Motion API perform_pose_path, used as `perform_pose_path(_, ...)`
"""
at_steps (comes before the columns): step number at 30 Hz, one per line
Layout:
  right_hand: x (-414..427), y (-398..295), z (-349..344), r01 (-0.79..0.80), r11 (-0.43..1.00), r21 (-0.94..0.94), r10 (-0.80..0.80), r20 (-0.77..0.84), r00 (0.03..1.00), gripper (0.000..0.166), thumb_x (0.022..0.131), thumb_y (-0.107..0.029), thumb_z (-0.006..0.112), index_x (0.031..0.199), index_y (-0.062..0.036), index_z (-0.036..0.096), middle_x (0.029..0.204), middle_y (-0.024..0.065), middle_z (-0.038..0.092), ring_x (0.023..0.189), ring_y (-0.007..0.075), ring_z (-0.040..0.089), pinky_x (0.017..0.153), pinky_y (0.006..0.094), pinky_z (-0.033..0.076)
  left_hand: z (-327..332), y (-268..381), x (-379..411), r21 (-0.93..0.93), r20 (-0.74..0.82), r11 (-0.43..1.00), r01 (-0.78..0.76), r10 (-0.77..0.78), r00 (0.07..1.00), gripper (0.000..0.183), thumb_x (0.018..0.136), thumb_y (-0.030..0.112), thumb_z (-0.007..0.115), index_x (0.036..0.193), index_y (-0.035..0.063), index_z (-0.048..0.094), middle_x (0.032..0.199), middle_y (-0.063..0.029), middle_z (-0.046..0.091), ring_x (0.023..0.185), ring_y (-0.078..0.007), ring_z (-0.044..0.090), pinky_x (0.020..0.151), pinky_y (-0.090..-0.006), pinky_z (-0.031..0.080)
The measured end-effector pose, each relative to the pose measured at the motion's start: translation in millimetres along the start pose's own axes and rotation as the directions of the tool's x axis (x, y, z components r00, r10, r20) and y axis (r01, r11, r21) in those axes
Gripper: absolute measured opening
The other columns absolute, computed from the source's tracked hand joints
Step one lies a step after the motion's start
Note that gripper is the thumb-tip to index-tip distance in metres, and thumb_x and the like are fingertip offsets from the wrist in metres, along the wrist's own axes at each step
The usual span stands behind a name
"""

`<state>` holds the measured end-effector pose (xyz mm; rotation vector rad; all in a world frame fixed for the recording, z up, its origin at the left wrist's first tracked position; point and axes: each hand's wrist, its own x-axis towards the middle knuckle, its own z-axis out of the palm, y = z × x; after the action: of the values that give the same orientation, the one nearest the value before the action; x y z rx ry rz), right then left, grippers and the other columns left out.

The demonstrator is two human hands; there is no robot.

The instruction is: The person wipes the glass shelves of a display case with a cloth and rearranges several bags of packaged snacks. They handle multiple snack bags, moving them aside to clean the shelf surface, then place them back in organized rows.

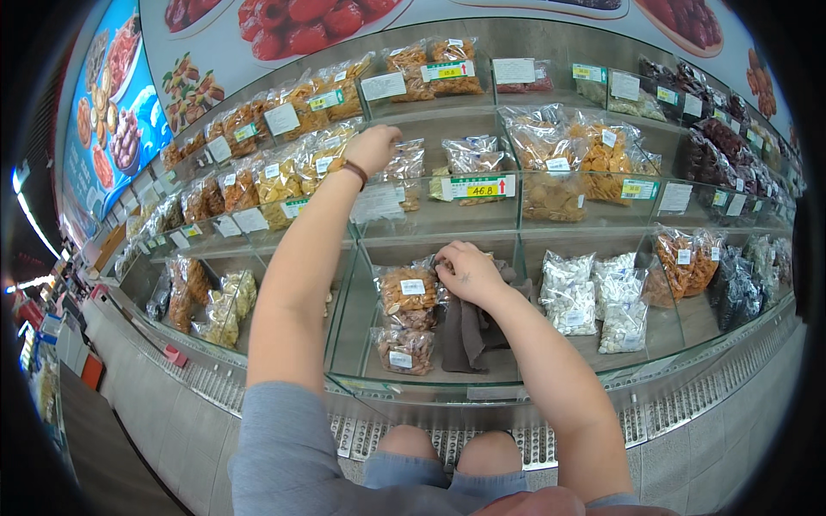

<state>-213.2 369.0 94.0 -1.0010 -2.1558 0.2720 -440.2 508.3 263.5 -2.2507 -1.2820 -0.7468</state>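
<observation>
My left hand (375, 149) reaches over the middle shelf, at the top edge of a clear plastic bag of snacks (408, 169); whether its fingers grip anything is hidden. My right hand (466, 269) is in the lower compartment, its fingers curled on a dark grey cloth (466, 332) that hangs down over the compartment floor. Just left of the cloth lie a bag of orange-brown dried snacks (399, 290) and a bag of pinkish nuts (405, 355), both with white labels.
Glass dividers and a curved glass front rim (439, 391) bound the compartments. White-filled bags (568, 293) lie to the right, yellow-filled bags (279, 175) on the left middle shelf. A price card (479, 187) hangs at the middle shelf's glass edge.
</observation>
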Motion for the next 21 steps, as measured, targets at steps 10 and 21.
perform_pose_path(10,0.4,0.1,0.0,0.022,1.0,-0.004,-0.022,0.01,1.0,0.023,0.081,-0.021,0.062,0.098,-0.0054,0.064,0.102,0.0106,0.061,0.105,0.031,0.055,0.091,0.0423,0.045,-37.7,91.4,-162.4,0.049,0.3,0.99,0.132,-0.141,0.944,0.038,0.088,0.041,0.06,0.095,0.0035,0.06,0.089,-0.0132,0.065,0.085,-0.0328,0.063,0.072,-0.0421,0.05)
perform_pose_path(21,-0.6,5.0,0.8,0.045,0.999,-0.016,-0.045,0.015,0.999,0.02,0.081,-0.022,0.062,0.094,-0.0065,0.065,0.1,0.0093,0.059,0.103,0.0302,0.055,0.09,0.0414,0.046,15.8,82.5,-158.7,-0.138,0.764,0.968,0.207,-0.029,0.645,0.089,0.069,0.066,0.071,0.112,-0.0092,0.054,0.108,-0.0258,0.062,0.101,-0.0345,0.062,0.086,-0.0362,0.05)
